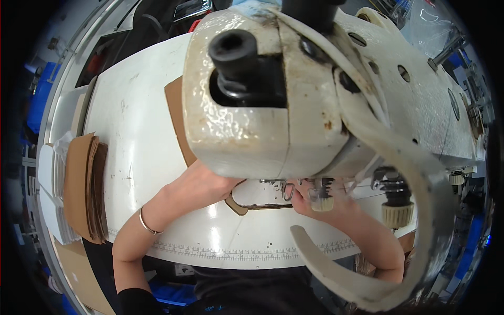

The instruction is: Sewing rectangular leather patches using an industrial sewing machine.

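Observation:
A white industrial sewing machine head fills the middle and hides much of the work beneath it. Under it lies a flat brown piece, cardboard or leather, one edge showing at its left. A narrow curved brown strip borders a white area below the head; whether it belongs to that piece is hidden. My left hand rests beside the brown strip, its fingers mostly covered by the machine. My right hand is closed near the needle area, thumb against the strip's right end, behind a metal hook and a knurled knob.
A stack of folded brown sheets stands at the left, against white sheets. A pale curved arm loops down at the right, in front of my right forearm. The white table carries a printed ruler along its near edge.

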